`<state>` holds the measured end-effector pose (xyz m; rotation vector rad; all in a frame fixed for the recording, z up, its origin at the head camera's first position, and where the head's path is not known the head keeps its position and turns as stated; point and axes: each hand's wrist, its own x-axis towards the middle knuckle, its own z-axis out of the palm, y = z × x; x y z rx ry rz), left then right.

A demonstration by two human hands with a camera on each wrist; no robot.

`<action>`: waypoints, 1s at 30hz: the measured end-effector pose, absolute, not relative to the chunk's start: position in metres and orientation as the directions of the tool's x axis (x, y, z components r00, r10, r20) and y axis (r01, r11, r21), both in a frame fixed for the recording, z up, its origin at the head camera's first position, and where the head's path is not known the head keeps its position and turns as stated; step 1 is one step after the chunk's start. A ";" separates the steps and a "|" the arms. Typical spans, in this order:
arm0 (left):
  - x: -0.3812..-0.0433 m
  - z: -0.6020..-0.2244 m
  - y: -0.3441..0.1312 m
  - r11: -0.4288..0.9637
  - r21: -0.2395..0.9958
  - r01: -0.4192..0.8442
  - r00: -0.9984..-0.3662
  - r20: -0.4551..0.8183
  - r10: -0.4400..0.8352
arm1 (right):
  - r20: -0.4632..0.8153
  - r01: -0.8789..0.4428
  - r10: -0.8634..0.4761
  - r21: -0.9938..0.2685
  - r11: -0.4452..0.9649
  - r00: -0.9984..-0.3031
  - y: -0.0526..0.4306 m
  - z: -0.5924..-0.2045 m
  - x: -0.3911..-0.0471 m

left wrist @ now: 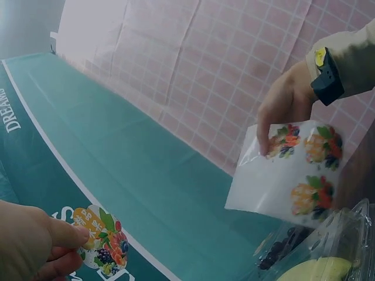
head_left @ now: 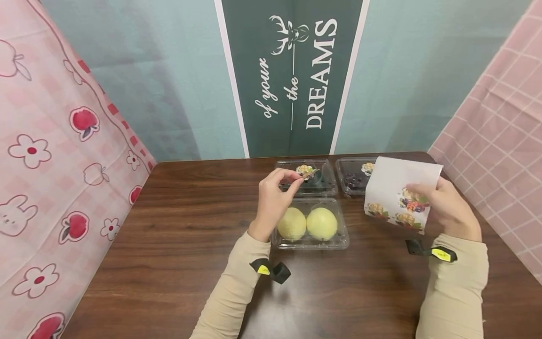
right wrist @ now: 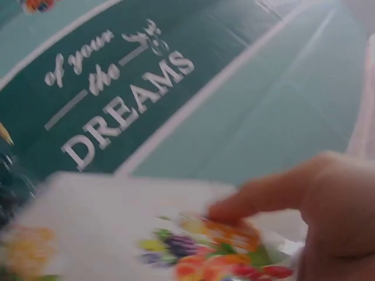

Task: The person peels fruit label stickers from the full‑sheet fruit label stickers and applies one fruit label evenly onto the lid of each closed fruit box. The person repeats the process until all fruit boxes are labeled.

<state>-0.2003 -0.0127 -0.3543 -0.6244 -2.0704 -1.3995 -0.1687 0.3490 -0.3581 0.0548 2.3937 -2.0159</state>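
A fruit-print sticker [left wrist: 104,240] is pinched between the thumb and finger of my left hand [head_left: 275,200], held above the clear boxes. My right hand [head_left: 453,209] grips a white sticker sheet [head_left: 398,179] with several fruit stickers along its lower part; the thumb lies over one of them. Below my left hand is a clear plastic box [head_left: 311,242] with two pale yellow-green round fruits [head_left: 322,224]. Behind it stands a second clear box [head_left: 326,183] with a sticker on its lid and dark contents. In the right wrist view the sheet is blurred.
A third clear box [head_left: 349,181] of dark fruit, with a sticker on its lid, stands at the back right, partly behind the sheet. The brown wooden table [head_left: 182,245] ends at a green curtain [head_left: 178,94]. Patterned pink cloths hang on both sides.
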 end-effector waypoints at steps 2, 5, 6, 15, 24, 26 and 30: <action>-0.200 -0.354 -0.013 0.344 0.677 0.650 -0.737 0.673 0.069 | -0.033 0.018 -0.048 -0.962 0.274 -0.998 0.356 -0.359 -0.166; -0.200 -0.354 -0.013 0.356 0.674 0.648 -0.737 0.673 0.068 | -0.047 0.007 -0.129 -0.955 0.295 -0.991 0.362 -0.360 -0.164; -0.200 -0.355 -0.013 0.363 0.671 0.647 -0.736 0.674 0.066 | -0.066 0.022 -0.170 -0.969 0.246 -0.983 0.363 -0.362 -0.164; -0.201 -0.355 -0.014 0.384 0.652 0.654 -0.724 0.686 0.068 | -0.302 0.123 -0.373 -0.892 0.435 -0.877 0.358 -0.400 -0.188; -0.202 -0.355 -0.014 0.381 0.664 0.643 -0.738 0.670 0.079 | -0.492 0.247 -0.102 -0.592 0.767 -0.864 0.337 -0.418 -0.209; -0.202 -0.354 -0.015 0.380 0.670 0.638 -0.746 0.659 0.090 | -0.489 0.284 -0.032 -0.556 0.781 -0.871 0.333 -0.414 -0.209; -0.204 -0.355 -0.019 0.399 0.681 0.614 -0.772 0.624 0.123 | -0.466 0.317 0.059 -0.498 0.807 -0.883 0.330 -0.407 -0.206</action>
